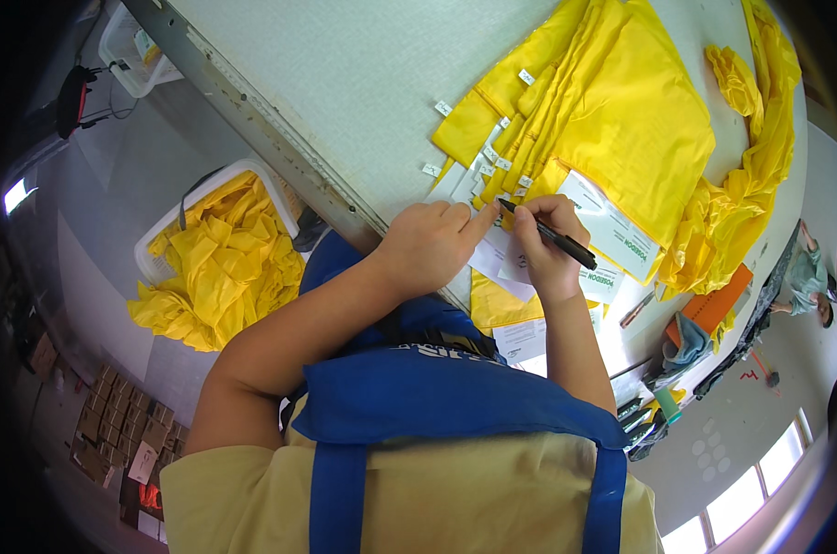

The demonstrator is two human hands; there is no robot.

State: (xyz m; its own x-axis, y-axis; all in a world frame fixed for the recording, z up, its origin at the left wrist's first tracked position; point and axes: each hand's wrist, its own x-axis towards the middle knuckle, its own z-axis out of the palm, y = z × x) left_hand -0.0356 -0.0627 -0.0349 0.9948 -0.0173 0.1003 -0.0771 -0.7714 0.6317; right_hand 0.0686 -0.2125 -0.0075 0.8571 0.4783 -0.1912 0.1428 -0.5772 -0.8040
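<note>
My right hand (pixel 559 242) is closed round a black marker pen (pixel 566 242), its tip at the small white labels on the yellow fabric. My left hand (pixel 432 242) is beside it, index finger stretched to the pen tip and the other fingers curled. It seems to pin a small label there, mostly covered by the fingertip; its thumb is hidden. Under and beyond both hands lies a fanned stack of folded yellow fabric pieces (pixel 635 111), thin and shiny. Several small white labels stick out along its near left edge. White printed sheets (pixel 612 226) are tucked between the layers.
The pale table (pixel 326 65) has a metal edge on my left. Beside it stands a white basket (pixel 275 189) heaped with yellow fabric (pixel 229 258). More crumpled yellow fabric (pixel 732 212) lies at right, near an orange box (pixel 718 300) and a grey cloth (pixel 686 342). Another person (pixel 811 282) is far right.
</note>
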